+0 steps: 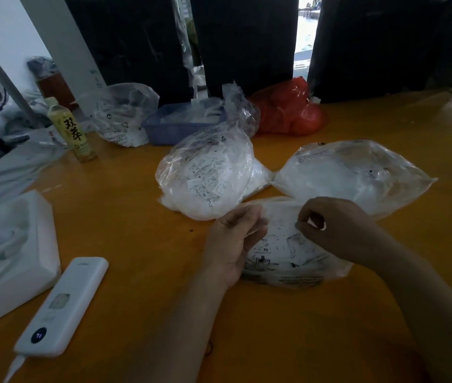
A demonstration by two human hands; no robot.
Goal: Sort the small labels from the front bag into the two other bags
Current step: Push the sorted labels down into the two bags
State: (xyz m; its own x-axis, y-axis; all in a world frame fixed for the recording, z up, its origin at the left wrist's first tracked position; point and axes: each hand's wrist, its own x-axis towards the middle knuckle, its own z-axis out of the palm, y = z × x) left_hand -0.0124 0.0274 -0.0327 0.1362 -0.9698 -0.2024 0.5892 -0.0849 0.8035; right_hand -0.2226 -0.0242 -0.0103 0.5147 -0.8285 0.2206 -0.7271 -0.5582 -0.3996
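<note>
On the orange table (125,222), the front bag (288,261) lies mouth-away, both hands' grips pinching its rim: left hand (233,241), right hand (338,228).

free: table (125,217) left of bags | blocked: bottle (71,131)

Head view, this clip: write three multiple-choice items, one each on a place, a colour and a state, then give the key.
1. Where does the bottle stand?
A. far left of the table
B. beside the right hand
C. inside the blue basket

2. What colour is the bag at the back, right of the blue basket?
A. green
B. red
C. black

3. What is the left hand doing?
A. lying flat on the table
B. holding the white device
C. gripping the front bag's edge

Key: 1 A, it stands upright far left; 2 B, it is plainly red; 3 C, fingers pinch the plastic, as does the right hand.
</note>
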